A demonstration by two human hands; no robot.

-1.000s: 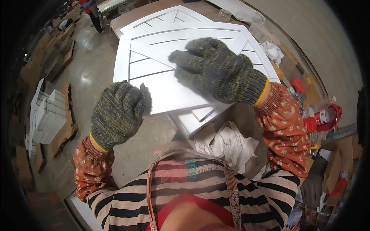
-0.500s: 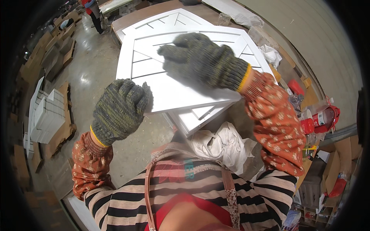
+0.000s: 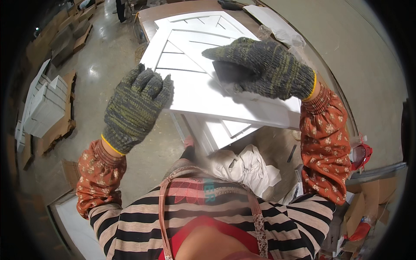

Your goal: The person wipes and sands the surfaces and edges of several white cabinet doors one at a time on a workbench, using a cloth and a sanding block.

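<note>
A white grooved panel (image 3: 190,93) lies before me, tilted across another white panel (image 3: 216,132) beneath it. My left hand (image 3: 136,104), in a dark green knitted glove, is at the panel's left edge, thumb on the top face and fingers bent at the rim. Over the panel's right half is my right hand (image 3: 273,69), gloved alike. Its fingers close round a flat black pad (image 3: 234,71), partly hidden by the glove and its shadow. I cannot tell whether the pad touches the surface.
A brown-topped table (image 3: 173,8) stands behind the panels. White cloth (image 3: 249,169) lies close to my body. Stacked white pieces (image 3: 45,108) rest on cardboard to the left. Open cardboard boxes (image 3: 368,199) and a red container (image 3: 360,156) are at the right.
My right hand has moved right over the panel, and the black pad now shows under its fingers. My left hand stays by the left edge, its fingers slightly straighter. The view has shifted somewhat.
</note>
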